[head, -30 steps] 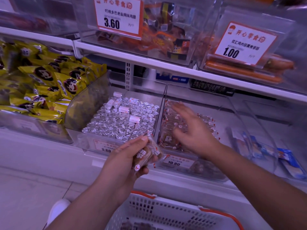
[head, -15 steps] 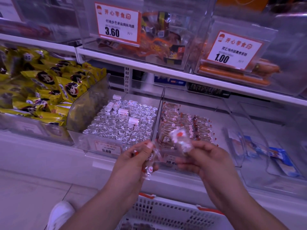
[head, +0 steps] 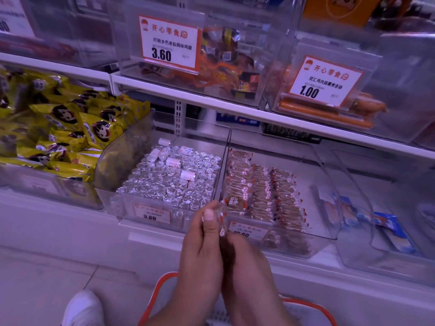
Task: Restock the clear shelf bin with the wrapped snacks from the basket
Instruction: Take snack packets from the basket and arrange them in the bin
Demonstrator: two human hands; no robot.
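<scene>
Our left hand (head: 202,241) pinches wrapped snacks (head: 223,222) before the clear shelf bin (head: 329,234), above the basket (head: 306,304). Our right hand (head: 244,255) presses alongside; whether it grips we cannot tell

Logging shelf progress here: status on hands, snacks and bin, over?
Left hand pinches wrapped snacks, right hand closed in against them from beside. Both in front of clear bin, above basket. Nothing between hands and bin.

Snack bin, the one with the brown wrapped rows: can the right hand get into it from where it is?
Probably yes. The bin is open-topped just ahead of the right hand, nothing between; but that hand seems busy on the wrapped snacks with the left hand.
</scene>
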